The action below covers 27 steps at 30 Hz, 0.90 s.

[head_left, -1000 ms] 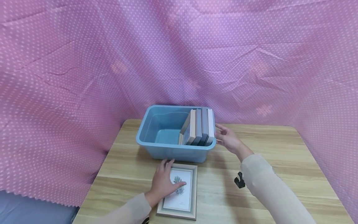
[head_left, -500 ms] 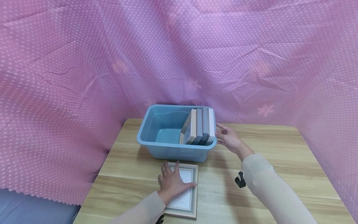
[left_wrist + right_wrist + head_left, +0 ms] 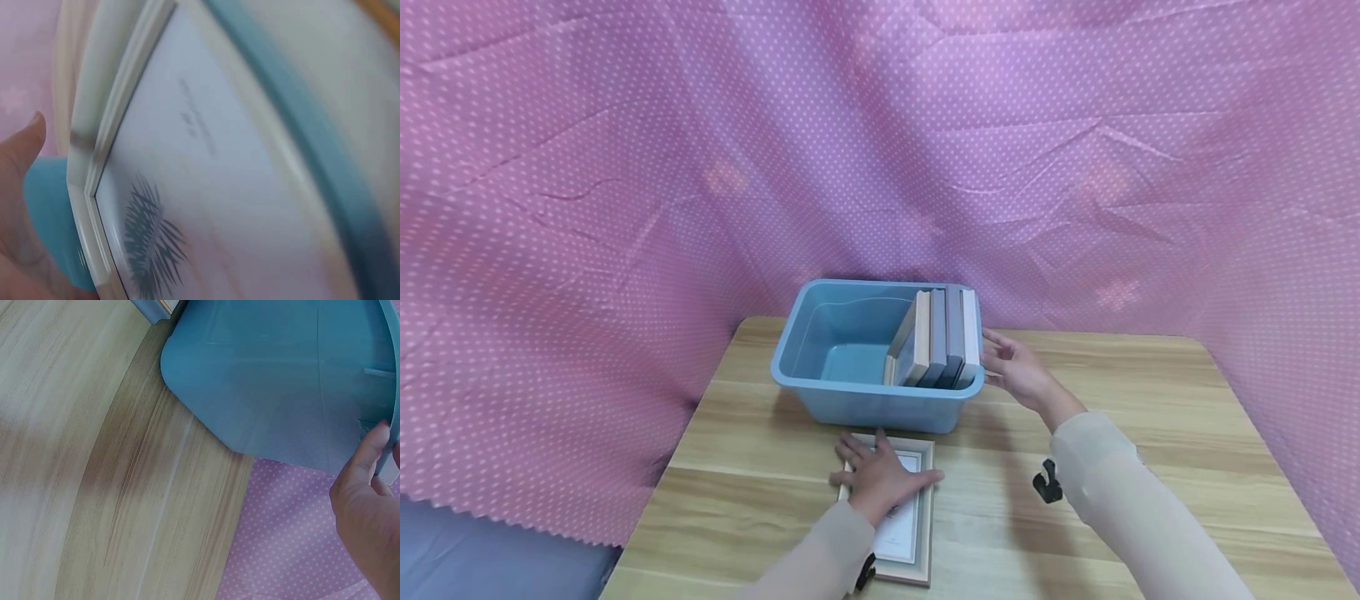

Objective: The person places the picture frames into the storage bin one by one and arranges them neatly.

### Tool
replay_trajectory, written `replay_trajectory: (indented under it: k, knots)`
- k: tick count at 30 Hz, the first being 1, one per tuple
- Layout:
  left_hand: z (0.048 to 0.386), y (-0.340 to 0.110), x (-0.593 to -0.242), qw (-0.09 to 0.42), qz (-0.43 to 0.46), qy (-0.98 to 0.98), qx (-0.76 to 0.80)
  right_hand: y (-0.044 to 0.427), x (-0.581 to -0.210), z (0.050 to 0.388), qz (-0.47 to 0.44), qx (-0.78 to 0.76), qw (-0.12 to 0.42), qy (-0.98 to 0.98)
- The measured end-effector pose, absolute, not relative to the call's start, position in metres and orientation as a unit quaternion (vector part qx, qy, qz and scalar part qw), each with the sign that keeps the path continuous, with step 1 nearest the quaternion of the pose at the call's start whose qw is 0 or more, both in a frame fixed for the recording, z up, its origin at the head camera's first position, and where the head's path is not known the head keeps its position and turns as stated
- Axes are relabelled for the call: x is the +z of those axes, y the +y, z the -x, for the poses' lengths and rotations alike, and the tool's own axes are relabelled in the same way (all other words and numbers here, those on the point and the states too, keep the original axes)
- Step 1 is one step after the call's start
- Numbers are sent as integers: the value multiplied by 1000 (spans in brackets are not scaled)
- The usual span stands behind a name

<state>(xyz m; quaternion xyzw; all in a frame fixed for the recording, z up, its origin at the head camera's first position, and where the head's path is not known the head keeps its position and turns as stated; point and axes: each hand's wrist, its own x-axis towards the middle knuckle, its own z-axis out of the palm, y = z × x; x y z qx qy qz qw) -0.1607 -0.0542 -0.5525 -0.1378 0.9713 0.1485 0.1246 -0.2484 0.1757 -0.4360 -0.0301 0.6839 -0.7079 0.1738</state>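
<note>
A picture frame (image 3: 898, 537) with a pale border and a palm-leaf print lies in front of the blue plastic bin (image 3: 880, 406). My left hand (image 3: 880, 479) is spread across its upper part, thumb towards the right edge and fingers towards the left. The left wrist view shows the leaf print (image 3: 150, 240) close up, with the hand (image 3: 22, 206) at the far left; most of its fingers are out of sight. At the bin's right side, my right hand (image 3: 1018, 371) holds the rim between its digits. Several frames (image 3: 936, 333) stand on edge inside the bin, towards the right.
The bin stands on a wood-grain table (image 3: 1135, 467), near its back edge. Behind and around the table hangs a pink dotted cloth (image 3: 880, 142). Blue-grey fabric (image 3: 490, 554) shows at the lower left.
My left hand has slid right over the picture frame, and its thumb has come to the frame's right edge. My right hand stays at the bin's rim.
</note>
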Motion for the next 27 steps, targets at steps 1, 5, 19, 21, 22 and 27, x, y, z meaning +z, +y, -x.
replay_trajectory:
  k: [1,5,19,21,22,27]
  knots:
    - [161,-53,-552,125,141,971,147,175,-436,248,31,-709,173,683]
    - [162,-50,-550,120,152,972,134,174,-436,247,29,-710,169,683]
    - [163,-48,-562,95,158,975,125,169,-440,240,30,-714,156,682]
    - [163,-49,-565,92,157,975,130,168,-441,238,32,-713,155,683]
    - [163,-50,-567,90,156,975,133,167,-441,237,32,-713,154,684]
    - [164,-54,-570,77,146,976,138,165,-444,234,37,-713,151,684]
